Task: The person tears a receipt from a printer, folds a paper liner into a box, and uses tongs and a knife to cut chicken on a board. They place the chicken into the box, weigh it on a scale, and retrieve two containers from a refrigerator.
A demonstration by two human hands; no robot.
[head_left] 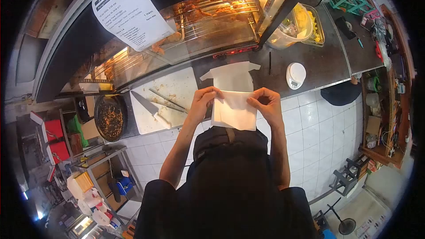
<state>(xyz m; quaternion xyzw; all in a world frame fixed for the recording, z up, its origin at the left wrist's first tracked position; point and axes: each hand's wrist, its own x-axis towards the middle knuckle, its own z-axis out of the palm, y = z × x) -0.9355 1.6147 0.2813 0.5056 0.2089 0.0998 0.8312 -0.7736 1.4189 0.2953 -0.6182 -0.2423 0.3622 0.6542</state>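
Note:
A white sheet of paper (234,113) hangs in front of my body, pinched at its upper corners. My left hand (205,102) is closed on its left corner, thumb and fingers together. At the right corner, my right hand (268,105) grips the same sheet. Just beyond it, an open white paper box (233,74) with spread flaps lies on the dark counter; its near part is hidden behind the sheet. To the left is a white cutting board (177,89) with crumbs, holding a knife (150,108) and metal tongs (167,101).
A lit glass warming cabinet (212,35) with browned food stands behind the counter, a printed receipt (133,13) on its front. Right of the box are a white scale (295,75) and a plastic tub (287,35). A dark pan (110,117) sits far left.

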